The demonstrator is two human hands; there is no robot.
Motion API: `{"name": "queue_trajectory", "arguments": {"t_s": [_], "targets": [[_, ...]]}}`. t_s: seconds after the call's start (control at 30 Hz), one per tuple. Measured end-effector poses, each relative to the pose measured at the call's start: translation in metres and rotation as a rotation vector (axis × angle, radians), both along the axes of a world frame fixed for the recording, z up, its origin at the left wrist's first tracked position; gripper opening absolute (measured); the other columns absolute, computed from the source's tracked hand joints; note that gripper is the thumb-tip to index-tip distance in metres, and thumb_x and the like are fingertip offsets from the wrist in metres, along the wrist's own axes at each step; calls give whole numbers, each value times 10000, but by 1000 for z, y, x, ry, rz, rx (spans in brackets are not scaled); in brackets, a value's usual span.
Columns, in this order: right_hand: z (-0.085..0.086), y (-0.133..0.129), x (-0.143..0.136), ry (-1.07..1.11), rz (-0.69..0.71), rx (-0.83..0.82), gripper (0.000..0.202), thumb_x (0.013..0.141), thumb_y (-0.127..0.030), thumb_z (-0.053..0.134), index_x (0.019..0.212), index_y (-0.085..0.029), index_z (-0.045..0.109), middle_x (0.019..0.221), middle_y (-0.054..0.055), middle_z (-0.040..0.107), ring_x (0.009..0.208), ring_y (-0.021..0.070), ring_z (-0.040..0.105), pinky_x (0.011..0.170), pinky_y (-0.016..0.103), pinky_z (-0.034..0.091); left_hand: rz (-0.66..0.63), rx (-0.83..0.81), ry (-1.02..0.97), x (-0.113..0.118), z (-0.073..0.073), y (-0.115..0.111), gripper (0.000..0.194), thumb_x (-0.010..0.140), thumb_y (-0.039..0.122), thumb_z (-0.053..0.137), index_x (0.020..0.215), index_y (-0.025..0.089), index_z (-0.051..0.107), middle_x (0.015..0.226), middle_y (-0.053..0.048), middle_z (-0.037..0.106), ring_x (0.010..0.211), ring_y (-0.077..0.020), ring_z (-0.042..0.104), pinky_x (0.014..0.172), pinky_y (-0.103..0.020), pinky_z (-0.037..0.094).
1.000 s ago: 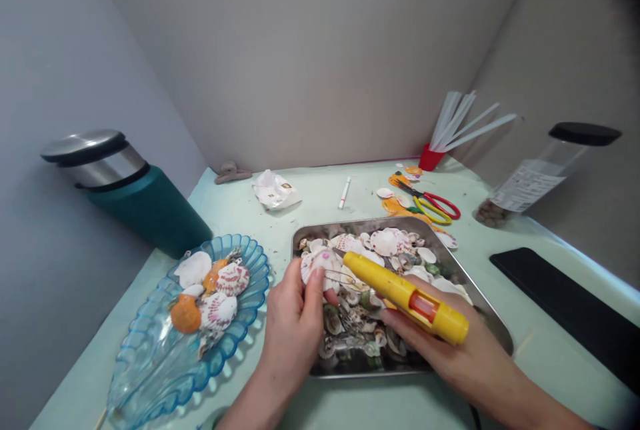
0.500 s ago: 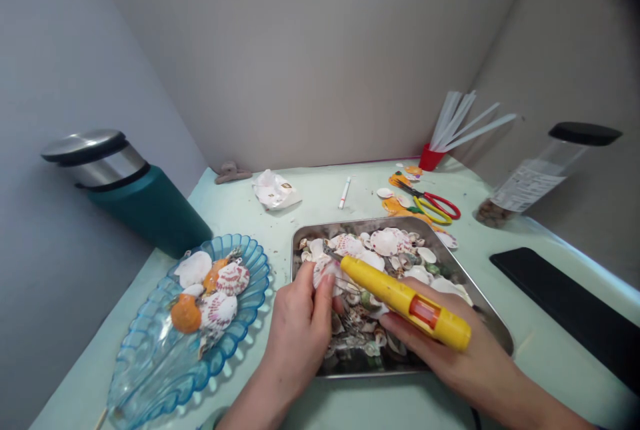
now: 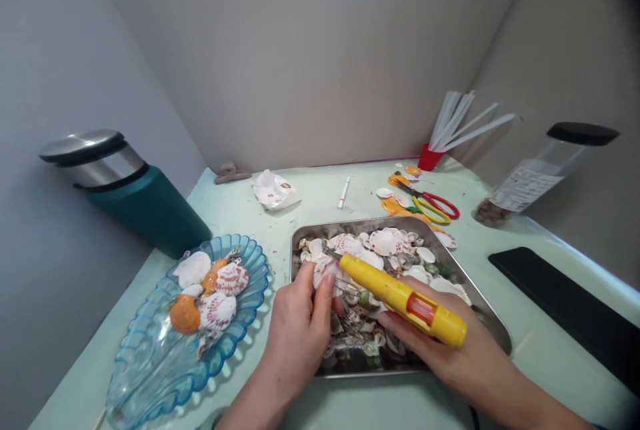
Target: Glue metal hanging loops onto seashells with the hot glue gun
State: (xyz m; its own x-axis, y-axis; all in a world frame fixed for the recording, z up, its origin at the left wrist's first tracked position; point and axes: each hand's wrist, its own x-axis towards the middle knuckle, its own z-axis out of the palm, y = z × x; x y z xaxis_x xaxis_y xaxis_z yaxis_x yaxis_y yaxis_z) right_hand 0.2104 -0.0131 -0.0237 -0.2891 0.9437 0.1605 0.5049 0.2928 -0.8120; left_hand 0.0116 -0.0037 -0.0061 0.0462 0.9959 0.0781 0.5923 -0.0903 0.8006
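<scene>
On the pale green bench [image 3: 360, 407], a rectangular metal tray [image 3: 375, 373] holds mixed seashells. The right hand [image 3: 443, 353] has its fingers wrapped around a yellow cylindrical tool with an orange window [image 3: 387, 283]; the left hand [image 3: 303, 310] pinches a white, pink-marked scallop shell [image 3: 324, 272] above the tray's near-left part. The step in hand appears to be work with the tool's dark, narrow tip [image 3: 332, 253] at the shell; contact cannot be told. The next move calls for a firm pinch and fine aim. Relative to one second earlier, left hand and shell sit farther right, with less of the shell's face showing.
</scene>
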Motion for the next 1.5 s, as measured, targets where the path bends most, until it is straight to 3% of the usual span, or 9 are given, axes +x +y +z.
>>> {"name": "queue_trajectory", "arguments": {"t_s": [0.17,0.37,0.53,0.67,1.07,1.5], "targets": [[0,0,-1,9,-21,1,211,888,-375,591,1072,-274,584,947,-30,689,902,178,645,698,235,498,24,2,-7,-1,0,0,238,935,343,405,732,224,443,578,33,647,487,-132,544,504,-225,334],[5,2,-1,-4,40,-35,139,896,-379,574,961,-257,588,845,-40,670,732,145,619,686,236,486,89,-19,-91,0,-4,1,244,925,394,414,750,226,443,583,24,649,451,-132,535,440,-218,304],[5,1,-1,3,10,-10,161,896,-377,576,1006,-260,583,938,-23,677,839,162,637,701,232,489,37,-17,-33,0,0,1,244,932,362,405,734,226,449,569,30,640,478,-135,551,469,-221,322],[6,1,-2,15,30,-40,156,889,-387,578,956,-246,587,880,-16,666,832,173,640,715,240,498,-15,-3,13,0,2,0,228,932,322,410,736,222,468,578,35,645,490,-131,555,517,-224,346],[21,1,-4,-6,65,-59,174,892,-371,557,957,-214,599,880,22,685,767,183,645,712,276,519,35,-15,-18,1,1,1,241,939,356,397,740,228,440,581,36,643,482,-136,548,517,-230,348],[20,1,-5,-26,59,-38,173,887,-371,560,956,-219,607,887,14,690,778,180,651,709,257,513,10,-4,-3,2,4,1,243,941,337,389,739,223,465,584,31,641,490,-136,555,515,-229,346]]}}
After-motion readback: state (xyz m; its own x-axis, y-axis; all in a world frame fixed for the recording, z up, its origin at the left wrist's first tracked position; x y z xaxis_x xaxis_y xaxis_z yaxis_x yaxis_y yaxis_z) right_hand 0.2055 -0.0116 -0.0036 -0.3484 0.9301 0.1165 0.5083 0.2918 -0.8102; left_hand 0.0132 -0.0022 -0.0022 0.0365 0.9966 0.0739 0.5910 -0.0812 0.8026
